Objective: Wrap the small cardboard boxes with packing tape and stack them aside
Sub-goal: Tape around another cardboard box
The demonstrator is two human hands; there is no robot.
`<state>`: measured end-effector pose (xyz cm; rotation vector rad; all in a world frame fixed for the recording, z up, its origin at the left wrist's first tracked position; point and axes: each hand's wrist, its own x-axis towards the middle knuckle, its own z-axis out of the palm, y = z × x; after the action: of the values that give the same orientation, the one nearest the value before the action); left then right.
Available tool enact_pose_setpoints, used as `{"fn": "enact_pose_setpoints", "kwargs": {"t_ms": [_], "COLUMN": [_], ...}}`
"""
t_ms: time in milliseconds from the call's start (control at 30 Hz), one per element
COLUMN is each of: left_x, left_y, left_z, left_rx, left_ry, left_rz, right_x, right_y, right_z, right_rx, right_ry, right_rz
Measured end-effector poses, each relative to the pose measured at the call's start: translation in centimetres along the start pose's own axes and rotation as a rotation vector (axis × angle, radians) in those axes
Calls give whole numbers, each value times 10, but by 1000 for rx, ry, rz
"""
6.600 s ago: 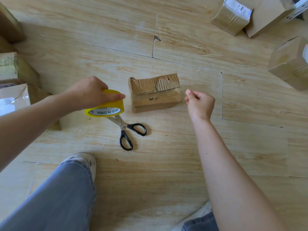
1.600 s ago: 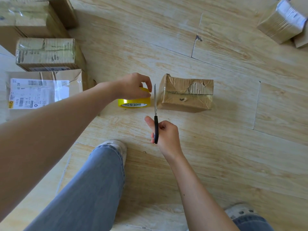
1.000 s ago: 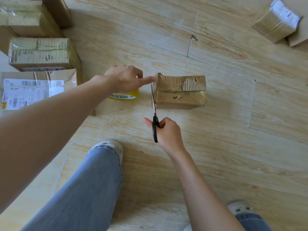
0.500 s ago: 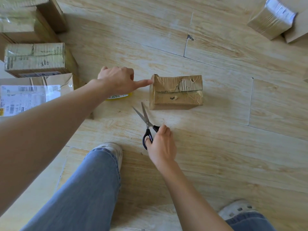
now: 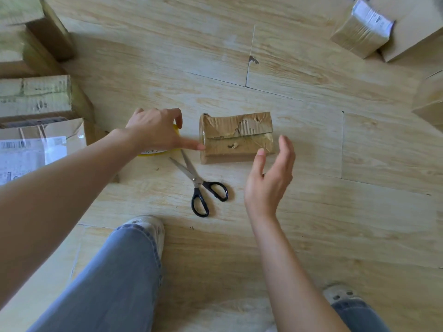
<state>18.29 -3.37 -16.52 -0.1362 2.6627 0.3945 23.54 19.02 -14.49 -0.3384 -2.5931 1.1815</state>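
Note:
A small taped cardboard box (image 5: 237,137) with torn paper on top lies on the wooden floor in the middle. My left hand (image 5: 155,130) hovers over the yellow tape roll (image 5: 153,153), its index finger stretched out and touching the box's left end. My right hand (image 5: 271,180) is open with straight fingers, just in front of the box's right end, holding nothing. Black-handled scissors (image 5: 199,185) lie open on the floor between my hands, blades pointing toward the roll.
Several wrapped boxes (image 5: 36,97) are stacked at the left, above a flat carton with a shipping label (image 5: 36,149). More boxes (image 5: 362,27) sit at the top right and right edge. My knees and shoes fill the bottom of the view.
My right hand has let go of the scissors, which now lie on the floor, and moved right toward the box's right end. My left index finger stays at the box's left end.

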Motion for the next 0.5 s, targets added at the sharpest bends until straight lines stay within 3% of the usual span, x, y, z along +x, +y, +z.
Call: {"fn": "enact_pose_setpoints", "kwargs": {"t_ms": [133,400,433,500], "left_x": [1,-2,-3,-9], "left_y": [1,3,1,-6], "left_z": [-3,-12,-16,-25], "left_rx": [-6,-61,-107,-230], "left_ry": [-16,-96,-118,-152], "left_rz": [7,-41,-62,-89], "right_x": [37,42,40,32], "right_y": [3,13,8,-9], "right_z": [5,6,5,1], "right_rx": [224,217,130,-29], "right_ry": [-302,-309,-249,5], "right_rz": [344,532,487,151]}}
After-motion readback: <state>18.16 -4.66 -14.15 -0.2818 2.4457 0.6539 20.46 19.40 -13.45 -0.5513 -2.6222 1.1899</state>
